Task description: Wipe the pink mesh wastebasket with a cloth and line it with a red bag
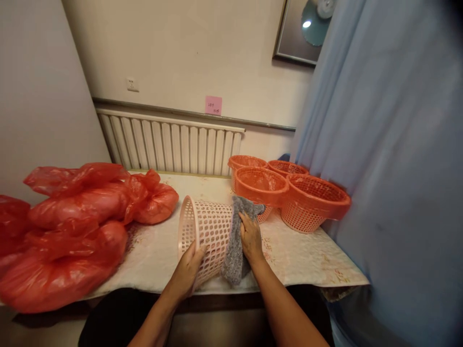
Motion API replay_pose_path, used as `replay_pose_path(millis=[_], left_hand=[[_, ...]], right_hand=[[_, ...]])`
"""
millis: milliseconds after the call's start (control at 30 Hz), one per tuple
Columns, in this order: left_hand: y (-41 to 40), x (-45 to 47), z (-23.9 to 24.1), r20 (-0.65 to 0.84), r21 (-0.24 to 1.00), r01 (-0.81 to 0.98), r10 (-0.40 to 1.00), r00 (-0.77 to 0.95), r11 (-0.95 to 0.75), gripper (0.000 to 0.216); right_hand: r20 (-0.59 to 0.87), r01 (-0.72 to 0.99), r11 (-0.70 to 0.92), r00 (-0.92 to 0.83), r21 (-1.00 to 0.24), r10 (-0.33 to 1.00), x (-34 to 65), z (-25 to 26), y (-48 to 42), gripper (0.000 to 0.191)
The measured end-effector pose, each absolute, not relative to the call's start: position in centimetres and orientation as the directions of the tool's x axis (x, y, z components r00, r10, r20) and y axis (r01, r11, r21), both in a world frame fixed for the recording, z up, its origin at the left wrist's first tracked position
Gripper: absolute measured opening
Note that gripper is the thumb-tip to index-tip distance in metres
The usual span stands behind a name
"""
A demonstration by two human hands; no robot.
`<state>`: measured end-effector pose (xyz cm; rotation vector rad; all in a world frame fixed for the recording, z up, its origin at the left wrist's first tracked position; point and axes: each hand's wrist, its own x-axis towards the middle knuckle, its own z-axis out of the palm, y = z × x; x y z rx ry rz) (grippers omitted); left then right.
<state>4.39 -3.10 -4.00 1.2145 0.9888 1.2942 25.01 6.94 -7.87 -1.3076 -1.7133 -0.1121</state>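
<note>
A pale pink perforated plastic basket [206, 231] lies on its side on the table, its open mouth facing left. My left hand [188, 272] grips its near wall, fingers curled on the lattice. A grey cloth [237, 241] is draped over the basket's bottom end. My right hand [250, 238] lies on that cloth, pressing it against the basket, fingers together.
Several orange baskets [289, 193] stand at the back right of the table [307, 260]. Red plastic bags [72, 226] are heaped on the left. A radiator [170, 142] runs along the wall behind. A blue curtain [390, 168] hangs on the right.
</note>
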Motion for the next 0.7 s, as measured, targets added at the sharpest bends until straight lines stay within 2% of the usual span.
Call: replay_pose_path(millis=[167,300,400,567,700], left_hand=[[-2.7,3.8,-4.7,0.142,0.988,-0.073,0.988,0.060,-0.138,0.052],[-2.7,3.3,-4.8,0.182,0.983,-0.012,0.980,0.083,-0.182,0.051],[-2.8,3.1,-4.7,0.178,0.984,0.003,0.978,0.108,-0.180,0.050],[-3.1,3.3,-4.7,0.197,0.980,-0.030,0.972,0.129,-0.195,0.049],[-3.4,3.3,-5.0,0.255,0.967,-0.012,0.963,0.085,-0.255,0.049]], right_hand=[[0.701,0.728,0.354,0.240,-0.588,0.671,27.6,-10.8,7.4,0.046],[0.739,0.758,0.342,0.261,-0.556,0.622,25.9,-12.6,4.9,0.045],[0.783,0.789,0.409,0.140,-0.458,0.607,22.8,-12.7,2.0,0.045],[0.791,0.706,0.656,-0.227,-0.268,0.568,18.0,-9.9,-2.0,0.055],[0.760,0.615,0.754,-0.369,-0.233,0.536,16.4,-6.2,-2.5,0.054]])
